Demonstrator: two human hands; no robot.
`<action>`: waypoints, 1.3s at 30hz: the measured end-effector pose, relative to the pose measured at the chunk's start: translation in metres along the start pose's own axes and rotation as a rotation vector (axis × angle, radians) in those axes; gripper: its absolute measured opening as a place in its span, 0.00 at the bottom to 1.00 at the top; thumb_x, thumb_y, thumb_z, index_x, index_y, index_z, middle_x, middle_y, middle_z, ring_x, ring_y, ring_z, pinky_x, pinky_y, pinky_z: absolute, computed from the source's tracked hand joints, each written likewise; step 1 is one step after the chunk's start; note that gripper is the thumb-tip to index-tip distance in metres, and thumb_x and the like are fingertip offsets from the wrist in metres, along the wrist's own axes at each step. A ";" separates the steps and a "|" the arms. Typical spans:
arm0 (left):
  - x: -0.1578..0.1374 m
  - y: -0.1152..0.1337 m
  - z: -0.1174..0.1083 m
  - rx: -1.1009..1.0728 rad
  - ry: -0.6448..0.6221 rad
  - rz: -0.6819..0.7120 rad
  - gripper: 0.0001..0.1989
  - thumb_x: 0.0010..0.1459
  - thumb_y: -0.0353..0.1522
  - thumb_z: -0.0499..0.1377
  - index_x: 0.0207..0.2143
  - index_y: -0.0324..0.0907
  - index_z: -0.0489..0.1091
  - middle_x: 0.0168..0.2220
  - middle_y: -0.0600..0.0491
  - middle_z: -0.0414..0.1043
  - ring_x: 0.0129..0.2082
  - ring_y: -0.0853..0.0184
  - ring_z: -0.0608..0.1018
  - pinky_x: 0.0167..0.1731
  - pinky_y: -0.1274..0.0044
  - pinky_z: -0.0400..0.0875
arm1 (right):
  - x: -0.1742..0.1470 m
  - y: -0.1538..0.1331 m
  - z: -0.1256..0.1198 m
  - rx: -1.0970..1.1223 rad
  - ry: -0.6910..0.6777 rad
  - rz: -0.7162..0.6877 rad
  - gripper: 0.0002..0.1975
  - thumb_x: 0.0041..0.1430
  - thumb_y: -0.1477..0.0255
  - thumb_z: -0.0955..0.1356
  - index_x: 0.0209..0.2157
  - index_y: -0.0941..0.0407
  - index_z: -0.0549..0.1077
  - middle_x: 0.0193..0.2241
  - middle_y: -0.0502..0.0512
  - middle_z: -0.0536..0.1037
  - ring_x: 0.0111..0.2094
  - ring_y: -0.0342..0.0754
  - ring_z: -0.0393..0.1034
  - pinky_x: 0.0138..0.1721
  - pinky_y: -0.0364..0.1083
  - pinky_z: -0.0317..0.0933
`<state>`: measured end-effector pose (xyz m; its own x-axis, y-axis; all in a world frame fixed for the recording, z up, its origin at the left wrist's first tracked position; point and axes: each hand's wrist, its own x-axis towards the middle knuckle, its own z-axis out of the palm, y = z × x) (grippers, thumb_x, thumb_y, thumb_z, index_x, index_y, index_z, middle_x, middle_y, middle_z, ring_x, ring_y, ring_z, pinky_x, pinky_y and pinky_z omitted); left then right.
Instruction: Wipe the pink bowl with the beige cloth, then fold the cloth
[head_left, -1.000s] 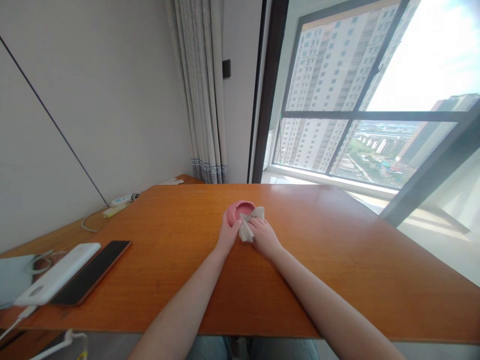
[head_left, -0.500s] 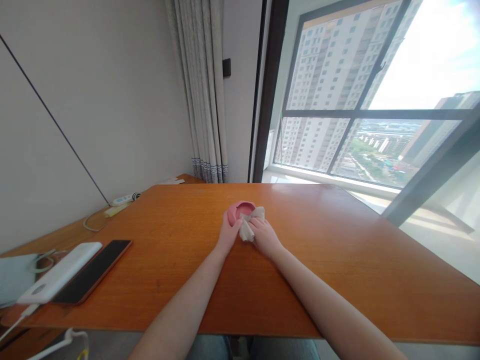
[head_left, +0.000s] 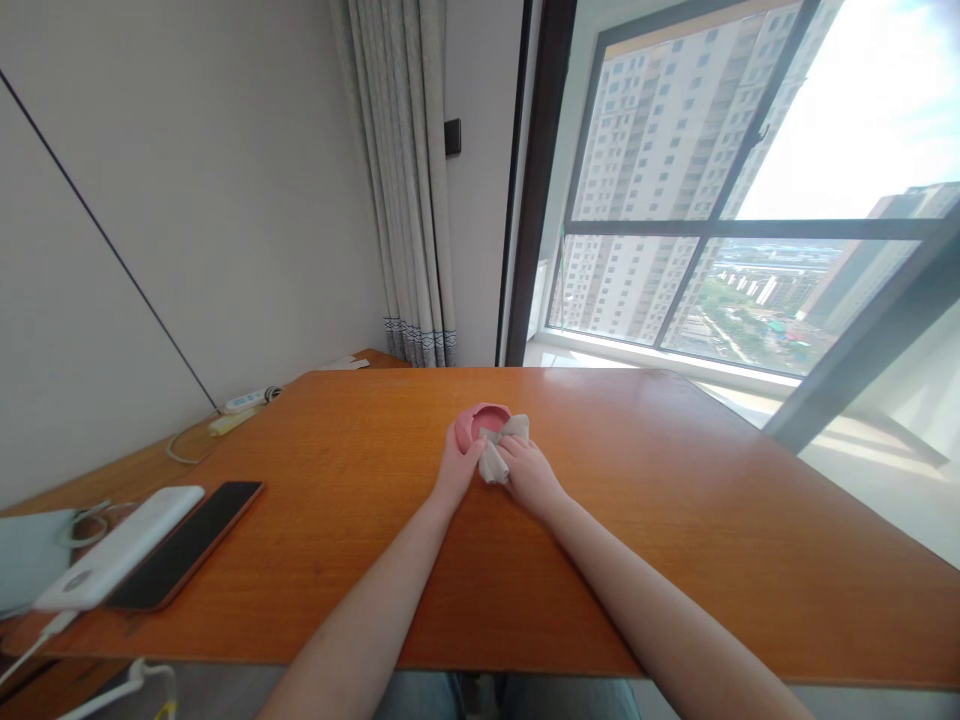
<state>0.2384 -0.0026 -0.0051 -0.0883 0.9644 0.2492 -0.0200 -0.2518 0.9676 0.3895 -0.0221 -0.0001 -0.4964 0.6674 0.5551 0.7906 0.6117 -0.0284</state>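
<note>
A small pink bowl-like dish point(head_left: 470, 420) with a thick rim is tilted toward me above the middle of the wooden table point(head_left: 360, 430). My left hand point(head_left: 454, 470) grips its left side, the thumb on the near edge. A crumpled whitish tissue point(head_left: 493, 464) is bunched in my right hand point(head_left: 528, 470), whose fingers press it against the dish's right front edge. Part of the tissue sticks up beyond the fingers. The fingertips of my left hand are hidden behind the dish.
At the left lie a white power bank point(head_left: 124, 545) with a cable and a dark phone point(head_left: 187, 545). A power strip point(head_left: 246, 400) rests by the wall. A grey curtain point(head_left: 416, 200) and a large window point(head_left: 705, 230) stand beyond the table.
</note>
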 end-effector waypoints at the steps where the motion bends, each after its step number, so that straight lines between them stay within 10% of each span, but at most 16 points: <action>1: 0.000 0.001 0.000 0.005 0.001 -0.003 0.24 0.50 0.36 0.60 0.50 0.40 0.61 0.50 0.45 0.66 0.51 0.60 0.69 0.52 0.69 0.61 | 0.000 0.000 0.000 0.002 0.000 0.001 0.08 0.58 0.73 0.63 0.38 0.57 0.71 0.34 0.56 0.72 0.38 0.49 0.62 0.38 0.47 0.53; 19: 0.000 0.004 -0.001 -0.004 0.000 -0.002 0.24 0.50 0.37 0.61 0.49 0.40 0.63 0.49 0.46 0.67 0.51 0.61 0.70 0.52 0.70 0.62 | 0.001 -0.002 -0.005 0.005 -0.011 0.001 0.07 0.58 0.73 0.63 0.36 0.57 0.71 0.33 0.56 0.71 0.37 0.49 0.61 0.38 0.47 0.53; 29: 0.017 0.014 -0.029 0.060 -0.248 -0.051 0.21 0.50 0.40 0.60 0.45 0.40 0.68 0.45 0.47 0.71 0.45 0.61 0.73 0.48 0.70 0.64 | 0.004 -0.004 -0.011 0.024 -0.084 -0.107 0.05 0.55 0.73 0.64 0.35 0.56 0.70 0.33 0.54 0.71 0.38 0.48 0.61 0.42 0.47 0.53; 39: -0.001 0.004 0.000 -0.023 -0.073 -0.032 0.38 0.47 0.43 0.63 0.57 0.44 0.51 0.58 0.45 0.58 0.56 0.60 0.64 0.55 0.71 0.57 | 0.002 0.000 -0.007 -0.032 0.025 -0.003 0.07 0.56 0.76 0.63 0.35 0.57 0.71 0.31 0.55 0.70 0.36 0.49 0.60 0.35 0.47 0.51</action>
<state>0.2387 -0.0044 -0.0017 -0.0140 0.9751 0.2214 -0.0450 -0.2219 0.9740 0.3910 -0.0237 0.0064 -0.4899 0.6545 0.5758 0.8004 0.5994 -0.0003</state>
